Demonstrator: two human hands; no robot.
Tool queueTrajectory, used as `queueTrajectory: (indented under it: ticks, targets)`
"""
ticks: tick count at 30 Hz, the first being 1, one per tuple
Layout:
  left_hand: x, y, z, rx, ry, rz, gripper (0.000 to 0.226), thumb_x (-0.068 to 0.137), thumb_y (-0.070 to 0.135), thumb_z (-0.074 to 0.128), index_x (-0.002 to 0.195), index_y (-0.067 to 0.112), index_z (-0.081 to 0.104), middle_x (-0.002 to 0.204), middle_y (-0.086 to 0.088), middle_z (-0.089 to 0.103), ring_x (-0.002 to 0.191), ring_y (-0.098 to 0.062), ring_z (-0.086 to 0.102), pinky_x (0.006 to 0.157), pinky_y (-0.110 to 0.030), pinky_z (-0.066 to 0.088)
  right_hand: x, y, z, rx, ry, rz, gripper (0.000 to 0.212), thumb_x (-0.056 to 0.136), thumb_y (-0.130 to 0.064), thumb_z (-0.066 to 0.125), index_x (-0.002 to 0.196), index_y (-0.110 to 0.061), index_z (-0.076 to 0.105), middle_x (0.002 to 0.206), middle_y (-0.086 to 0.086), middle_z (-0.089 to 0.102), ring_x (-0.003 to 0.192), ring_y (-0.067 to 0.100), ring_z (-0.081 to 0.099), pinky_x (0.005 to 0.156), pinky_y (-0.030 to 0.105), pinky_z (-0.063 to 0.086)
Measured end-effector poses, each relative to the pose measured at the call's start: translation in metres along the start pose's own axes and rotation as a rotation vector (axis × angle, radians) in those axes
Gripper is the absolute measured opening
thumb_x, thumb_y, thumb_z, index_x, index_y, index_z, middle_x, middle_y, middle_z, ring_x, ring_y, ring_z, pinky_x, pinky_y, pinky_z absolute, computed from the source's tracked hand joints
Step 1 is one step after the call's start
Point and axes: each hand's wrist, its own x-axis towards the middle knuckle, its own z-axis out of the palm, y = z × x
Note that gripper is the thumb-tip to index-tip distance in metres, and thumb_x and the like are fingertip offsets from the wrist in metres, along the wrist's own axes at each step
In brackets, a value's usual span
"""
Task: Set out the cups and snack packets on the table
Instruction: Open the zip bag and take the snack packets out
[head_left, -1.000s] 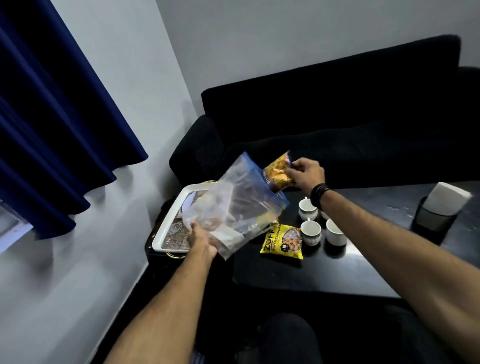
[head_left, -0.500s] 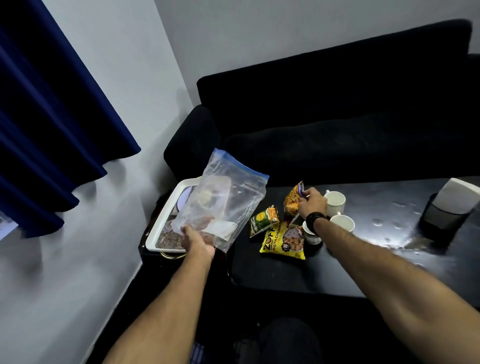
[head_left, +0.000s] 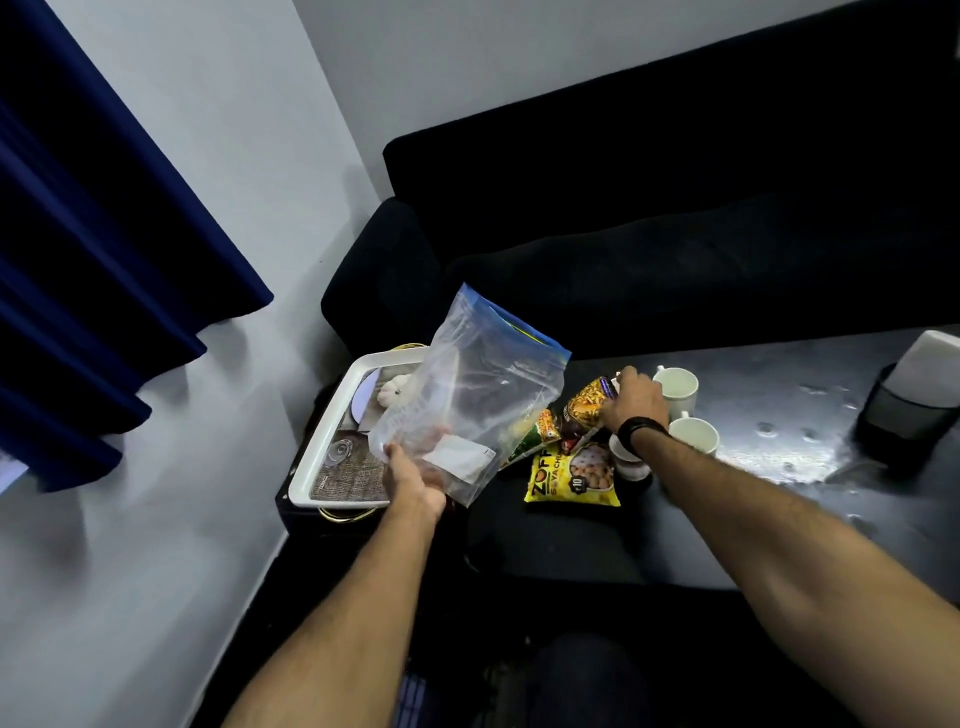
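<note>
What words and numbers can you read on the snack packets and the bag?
"ZO": big letters on the yellow packet; the rest is hidden.
"10": small dark circle on the same packet.
Orange packet in the right hand: print too blurred.
Green packet: too blurred.
White label on the clear bag: unreadable.

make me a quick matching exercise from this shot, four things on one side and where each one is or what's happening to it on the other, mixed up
Things:
1. clear zip bag
2. orange snack packet
3. yellow snack packet
4. white tray

States:
A. lying flat on the black table, no hand on it
B. held up by the left hand
C. beside the table, at its left end
D. gripped by the right hand next to the white cups

Pairs: 1-B, 2-D, 3-A, 4-C
</note>
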Motion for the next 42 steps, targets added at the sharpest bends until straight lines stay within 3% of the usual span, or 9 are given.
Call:
queueTrajectory:
  ticks: [4,12,16,19,25,29,33,37,42]
  targets:
    - [-0.014,-0.002,0.01,0.02,-0.03,0.015,0.041,0.103,0.05,0.035,0.117,0.017,0.055,0.091,-0.016,0.068,0.081,-0.034,0.067,0.088,-0.059,0.052,-0.002,-0.007,-0.022,0.459,0.076,-0.056,0.04,0.096,-0.042,0.053,0.123,-0.012,0.054,0.116,0.012,0.064,0.106,0.028,0.06,0.094,0.043,0.049]
    - [-0.055,-0.001,0.033,0.12,-0.107,0.067,0.043,0.089,0.02,0.069,0.125,0.001,0.055,0.113,-0.021,0.07,0.102,-0.038,0.067,0.094,-0.064,0.049,-0.033,-0.055,-0.079,1.159,-0.666,-0.057,0.112,0.058,-0.095,0.041,0.149,-0.03,0.03,0.143,0.005,0.051,0.128,0.03,0.052,0.096,0.061,0.043]
    - [-0.084,-0.005,0.047,0.553,-0.14,0.353,0.076,0.076,0.007,0.08,0.143,0.011,0.043,0.131,-0.016,0.06,0.11,-0.032,0.064,0.085,-0.039,0.059,-0.048,-0.063,-0.09,0.988,-0.543,-0.169,0.094,0.084,-0.039,0.072,0.154,-0.036,0.01,0.15,0.015,0.042,0.124,0.034,0.055,0.092,0.054,0.053]
    - [-0.101,-0.008,0.062,0.772,-0.308,0.479,0.07,0.091,0.02,0.067,0.152,0.023,0.033,0.14,-0.013,0.054,0.109,-0.025,0.063,0.069,-0.025,0.056,-0.06,-0.07,-0.095,0.667,-0.403,-0.324,0.075,0.085,0.004,0.058,0.145,-0.035,0.035,0.139,0.015,0.051,0.088,0.022,0.065,0.057,0.023,0.057]
    - [-0.132,0.003,0.087,0.47,-0.606,0.305,0.089,0.078,0.069,0.06,0.15,0.022,0.036,0.138,-0.005,0.056,0.119,-0.024,0.059,0.097,-0.043,0.052,-0.079,-0.077,-0.114,0.789,-0.444,-0.456,0.048,0.075,0.019,0.046,0.101,-0.021,0.041,0.098,-0.006,0.065,0.085,0.021,0.056,0.057,0.032,0.046]
    - [-0.144,0.007,0.088,0.44,-0.545,0.222,0.071,0.068,0.066,0.073,0.101,0.004,0.067,0.096,-0.014,0.075,0.084,-0.029,0.074,0.074,-0.041,0.061,-0.089,-0.079,-0.126,0.721,-0.595,-0.542,0.036,0.086,0.006,0.058,0.105,-0.018,0.038,0.096,0.009,0.054,0.079,0.025,0.053,0.06,0.038,0.048]
    - [-0.143,0.011,0.091,0.264,-0.228,0.255,0.021,0.094,0.019,0.061,0.107,0.004,0.053,0.106,-0.018,0.064,0.089,-0.029,0.064,0.069,-0.039,0.058,-0.102,-0.076,-0.136,0.767,-0.561,-0.565,0.077,0.067,-0.021,0.081,0.13,-0.023,0.036,0.126,0.006,0.048,0.115,0.023,0.055,0.095,0.046,0.054]
    - [-0.15,0.026,0.091,0.12,-0.281,0.239,0.039,0.092,-0.008,0.047,0.13,0.001,0.053,0.095,-0.015,0.063,0.076,-0.026,0.062,0.069,-0.038,0.053,-0.111,-0.068,-0.135,0.597,-0.457,-0.723,0.138,0.05,-0.034,0.096,0.153,-0.031,0.004,0.158,0.0,0.013,0.143,0.017,0.023,0.111,0.037,0.036]
    - [-0.163,0.027,0.09,0.296,-0.468,0.297,0.068,0.088,-0.019,0.031,0.142,0.018,0.049,0.123,-0.015,0.065,0.062,-0.018,0.07,0.045,-0.03,0.055,-0.106,-0.074,-0.149,0.814,-0.282,-0.642,0.138,0.061,-0.012,0.092,0.155,-0.028,-0.008,0.165,0.004,0.003,0.132,0.032,0.05,0.099,0.044,0.053]
